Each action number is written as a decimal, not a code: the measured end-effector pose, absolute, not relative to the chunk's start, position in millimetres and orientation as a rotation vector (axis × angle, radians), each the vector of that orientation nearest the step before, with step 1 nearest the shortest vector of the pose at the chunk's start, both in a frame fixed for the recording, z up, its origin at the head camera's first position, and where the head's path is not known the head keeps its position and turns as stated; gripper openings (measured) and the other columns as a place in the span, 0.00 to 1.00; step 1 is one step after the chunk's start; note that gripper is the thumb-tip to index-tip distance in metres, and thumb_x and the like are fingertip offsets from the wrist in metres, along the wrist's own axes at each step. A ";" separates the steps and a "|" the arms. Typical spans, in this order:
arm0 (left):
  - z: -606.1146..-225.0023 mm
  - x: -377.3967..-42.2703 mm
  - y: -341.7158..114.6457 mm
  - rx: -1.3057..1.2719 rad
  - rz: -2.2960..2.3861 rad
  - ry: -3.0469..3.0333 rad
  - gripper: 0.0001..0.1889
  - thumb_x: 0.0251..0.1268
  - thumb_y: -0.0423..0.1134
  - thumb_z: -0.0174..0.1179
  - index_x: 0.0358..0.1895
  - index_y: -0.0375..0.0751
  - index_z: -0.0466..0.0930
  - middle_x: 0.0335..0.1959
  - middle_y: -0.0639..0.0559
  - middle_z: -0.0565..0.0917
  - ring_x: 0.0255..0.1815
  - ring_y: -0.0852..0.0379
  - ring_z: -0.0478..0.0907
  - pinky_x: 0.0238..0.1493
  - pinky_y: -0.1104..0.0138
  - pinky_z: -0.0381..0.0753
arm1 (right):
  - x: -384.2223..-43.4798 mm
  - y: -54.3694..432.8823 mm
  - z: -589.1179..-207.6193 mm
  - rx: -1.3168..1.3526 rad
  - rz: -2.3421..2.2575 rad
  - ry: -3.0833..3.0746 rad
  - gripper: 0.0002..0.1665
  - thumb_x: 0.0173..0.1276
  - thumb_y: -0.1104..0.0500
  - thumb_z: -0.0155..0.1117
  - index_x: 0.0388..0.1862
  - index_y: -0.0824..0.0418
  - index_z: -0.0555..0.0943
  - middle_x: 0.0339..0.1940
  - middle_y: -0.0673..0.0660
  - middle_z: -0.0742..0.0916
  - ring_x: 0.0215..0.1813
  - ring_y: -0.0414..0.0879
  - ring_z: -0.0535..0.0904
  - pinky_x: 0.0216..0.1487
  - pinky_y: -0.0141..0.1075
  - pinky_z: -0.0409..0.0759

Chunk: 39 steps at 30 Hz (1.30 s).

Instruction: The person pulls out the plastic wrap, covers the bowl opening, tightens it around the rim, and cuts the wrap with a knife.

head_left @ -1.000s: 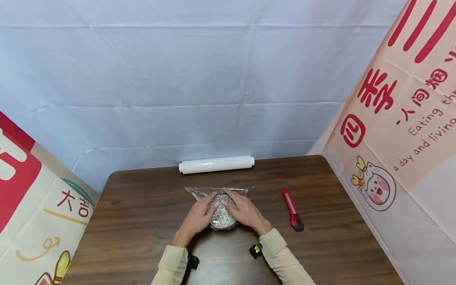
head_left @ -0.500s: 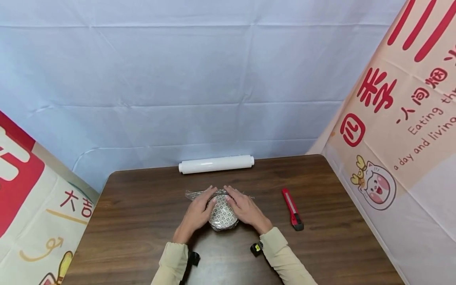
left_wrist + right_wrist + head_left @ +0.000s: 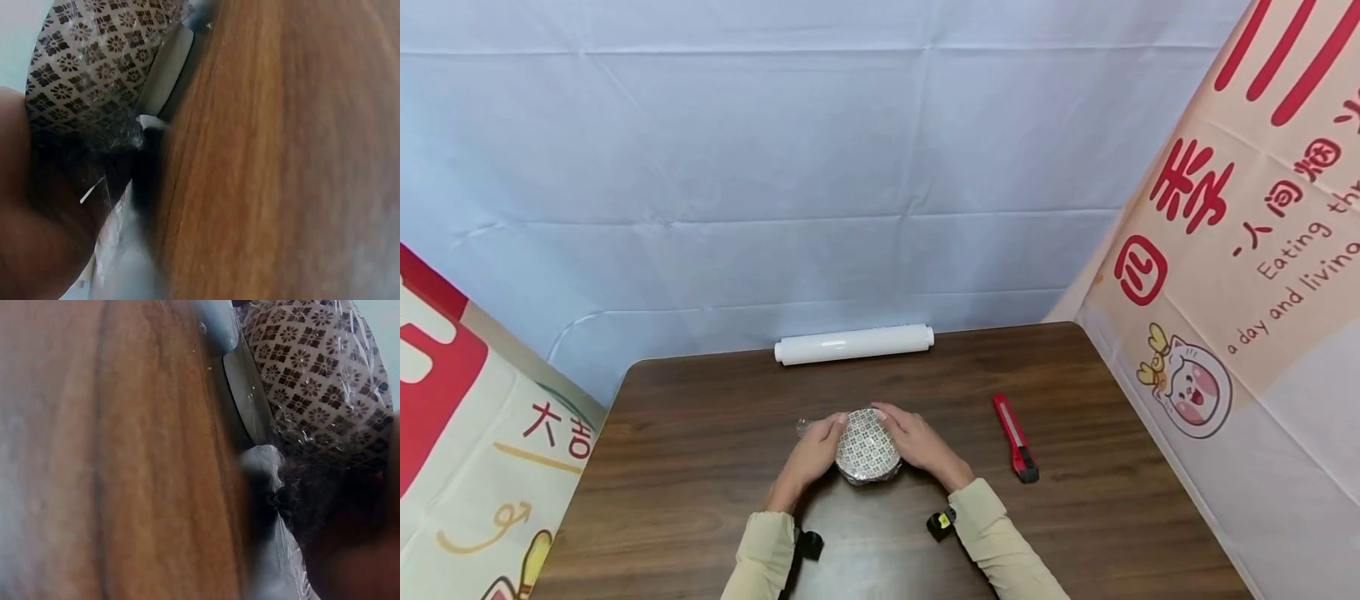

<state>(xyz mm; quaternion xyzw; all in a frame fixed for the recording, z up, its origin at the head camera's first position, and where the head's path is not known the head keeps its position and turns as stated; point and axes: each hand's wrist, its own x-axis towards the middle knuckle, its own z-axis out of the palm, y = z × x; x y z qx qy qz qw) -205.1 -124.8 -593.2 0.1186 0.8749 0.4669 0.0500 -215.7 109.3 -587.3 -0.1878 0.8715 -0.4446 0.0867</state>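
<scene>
In the head view a round bowl (image 3: 868, 447) with a dark floral lattice pattern stands on the table, covered with clear cling film. My left hand (image 3: 811, 455) grips its left side, thumb near the top edge. On the opposite side my right hand (image 3: 921, 442) holds it the same way. A small tuft of cling film (image 3: 802, 427) sticks out past the left hand. Close up, the patterned bowl wall (image 3: 94, 65) shows glossy film creases in the left wrist view. The right wrist view shows the film-covered wall (image 3: 319, 381) too. Fingers behind the bowl are hidden or dark.
A white roll (image 3: 853, 344) lies along the back edge of the brown wooden table (image 3: 700, 467). To the right of the bowl rests a red utility knife (image 3: 1017, 439). A pale cloth backdrop (image 3: 760, 167) rises behind the table, with printed cloths at both sides.
The film spread out behind the bowl has been drawn in against it. Both hands have moved from the far edge down onto the bowl's sides. Roll and knife stay put.
</scene>
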 end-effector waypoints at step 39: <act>-569.2 -199.3 -113.0 0.173 1.141 2.950 0.18 0.83 0.51 0.54 0.41 0.48 0.90 0.32 0.50 0.89 0.37 0.53 0.83 0.44 0.57 0.82 | -203.2 99.0 -570.9 -0.402 -1.223 2.818 0.21 0.87 0.46 0.49 0.48 0.57 0.85 0.33 0.51 0.86 0.34 0.44 0.81 0.38 0.40 0.79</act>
